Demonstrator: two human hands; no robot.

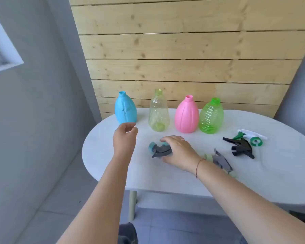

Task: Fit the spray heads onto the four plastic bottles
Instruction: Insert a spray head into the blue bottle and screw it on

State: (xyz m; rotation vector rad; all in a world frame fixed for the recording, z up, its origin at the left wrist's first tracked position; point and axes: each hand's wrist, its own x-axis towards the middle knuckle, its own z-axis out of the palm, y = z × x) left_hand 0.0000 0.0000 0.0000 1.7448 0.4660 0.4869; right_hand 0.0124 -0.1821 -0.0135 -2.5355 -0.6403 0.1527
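Right hand (176, 148) flat over the grey-and-teal spray head (159, 150) on the table (183, 178), fingers spread and curling round it but not yet closed — touching, not lifted. Left hand (125, 136) loosely half-curled, holding nothing, poised just before the blue bottle (125, 110). Best to pinch the head by its collar, keep the dip end pointing down, steady the blue bottle at its shoulder, then seat square on the neck and twist. All four bottles upright in a row at the back with necks bare: blue, clear yellow-green bottle (158, 111), pink bottle (187, 115), green ribbed bottle (211, 117). Further right — grey spray head (221, 160), black spray head (240, 147), green-and-white spray head (250, 137). Nothing between hand and blue bottle; light, empty bottles likely to tip if nudged.
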